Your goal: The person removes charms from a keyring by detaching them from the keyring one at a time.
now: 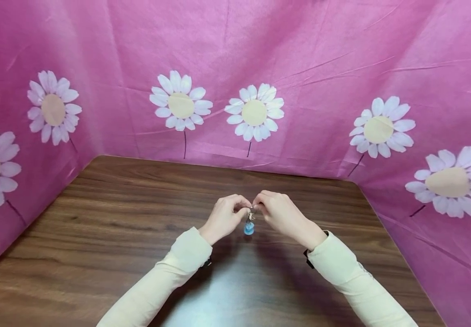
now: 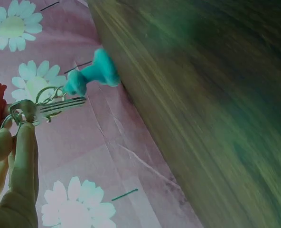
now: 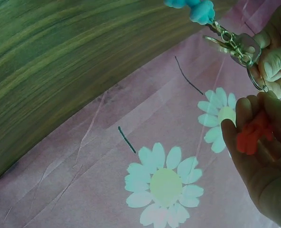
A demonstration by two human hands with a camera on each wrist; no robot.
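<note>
My left hand (image 1: 225, 217) pinches a metal key ring (image 3: 253, 78) between thumb and fingers. From it hang a silver key (image 2: 60, 107), a short chain (image 3: 233, 45) and a light blue charm (image 1: 249, 228), which dangles above the table. My right hand (image 1: 283, 217) meets the left fingertips, its thumb and finger pinching at the ring's edge. A red charm (image 3: 254, 135) sits within the right hand, against its fingers; the head view hides it. Exactly where the red charm joins the ring is covered by fingertips.
Under both hands lies a brown wood-grain table (image 1: 108, 218). Pink cloth (image 1: 301, 45) printed with white daisies stands along its back and both sides.
</note>
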